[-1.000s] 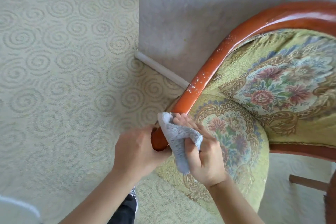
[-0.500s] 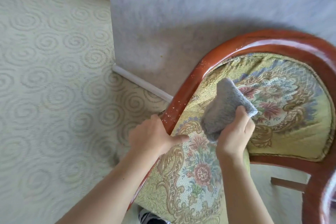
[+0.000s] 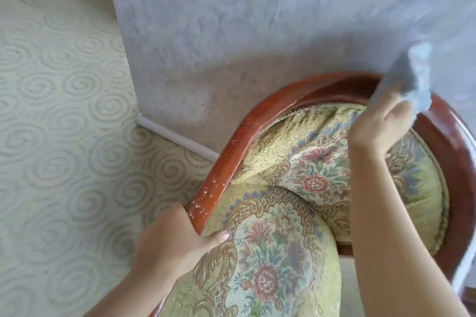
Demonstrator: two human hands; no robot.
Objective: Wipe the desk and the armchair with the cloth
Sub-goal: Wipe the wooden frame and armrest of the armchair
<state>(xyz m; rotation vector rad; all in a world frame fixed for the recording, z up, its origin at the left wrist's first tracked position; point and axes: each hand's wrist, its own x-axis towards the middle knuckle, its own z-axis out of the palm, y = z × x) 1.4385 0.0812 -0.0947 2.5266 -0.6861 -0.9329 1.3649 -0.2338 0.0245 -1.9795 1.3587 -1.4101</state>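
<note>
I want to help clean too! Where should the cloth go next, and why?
Probably down the wooden rail toward the left hand. The right hand holds the cloth up at the top of the armchair's curve, and white specks show on the rail lower down, just above where the left hand grips it.

right hand [image 3: 381,121] is gripping the grey cloth [image 3: 409,80], bunched and blurred, against the top of the armchair [image 3: 257,136] wooden frame. left hand [image 3: 170,237] is clasping the frame's lower left rail, thumb lying on the floral upholstery [image 3: 273,252]. pale specks are showing on the rail. wall [image 3: 231,20] and swirl-patterned carpet [image 3: 56,136] are sitting behind.
</note>
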